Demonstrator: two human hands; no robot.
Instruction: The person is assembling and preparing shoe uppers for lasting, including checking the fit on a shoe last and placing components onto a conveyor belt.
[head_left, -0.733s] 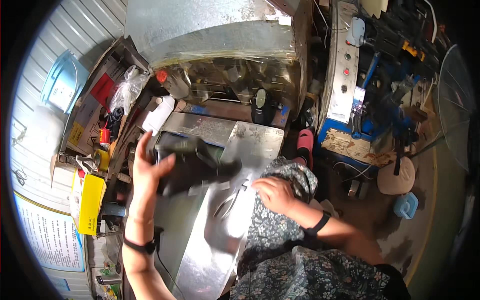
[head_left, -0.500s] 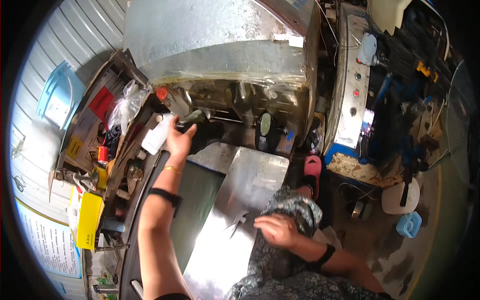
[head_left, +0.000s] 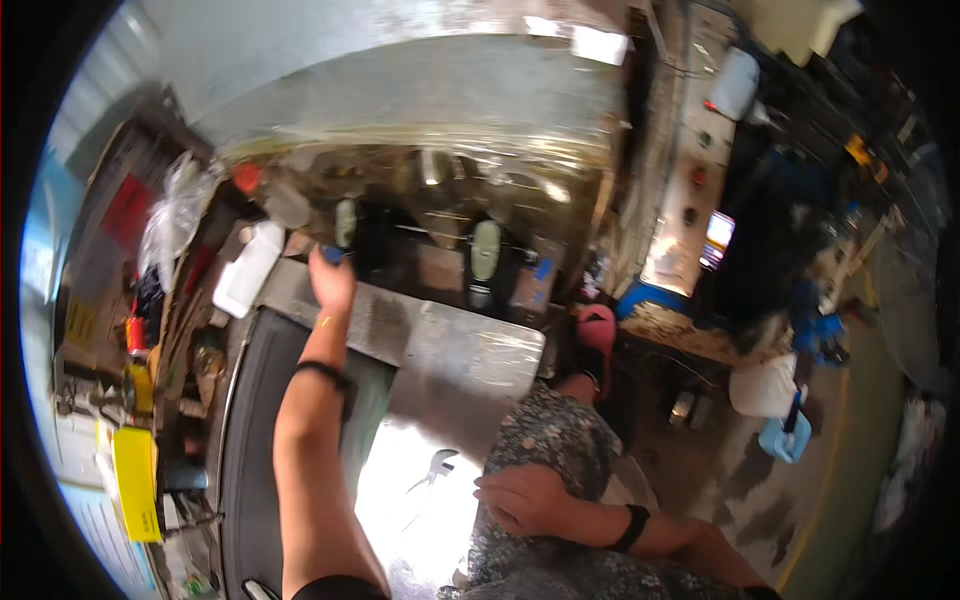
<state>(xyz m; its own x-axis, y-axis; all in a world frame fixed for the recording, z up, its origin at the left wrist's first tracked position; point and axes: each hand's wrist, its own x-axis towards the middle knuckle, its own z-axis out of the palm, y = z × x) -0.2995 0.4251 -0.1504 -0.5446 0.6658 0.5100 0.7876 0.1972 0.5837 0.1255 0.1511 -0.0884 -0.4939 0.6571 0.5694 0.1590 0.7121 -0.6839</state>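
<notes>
My left hand (head_left: 333, 285) reaches forward to the far edge of the bench, its fingertips closed around a small blue piece (head_left: 332, 254). Just beyond stands a dark shoe-like item with a pale green oval top (head_left: 346, 222). A similar dark item with a green top (head_left: 485, 250) stands farther right. My right hand (head_left: 522, 500) rests over the patterned cloth on my lap, fingers loosely curled and nothing visible in them. Left of it, a small snips-like tool (head_left: 436, 465) lies on the shiny metal plate (head_left: 470, 350); glare hides its detail.
A white bottle (head_left: 248, 270) and a clear plastic bag (head_left: 175, 225) are on the cluttered left shelf, above a yellow box (head_left: 135, 485). Ahead stands a large metal machine housing (head_left: 400, 95). On the right are a button panel (head_left: 690, 170) and a light blue basket (head_left: 784, 438).
My left hand has let go of the dark green-topped item, which now stands at the back, and has moved to the blue piece. My right hand's fingers have curled. The view has shifted.
</notes>
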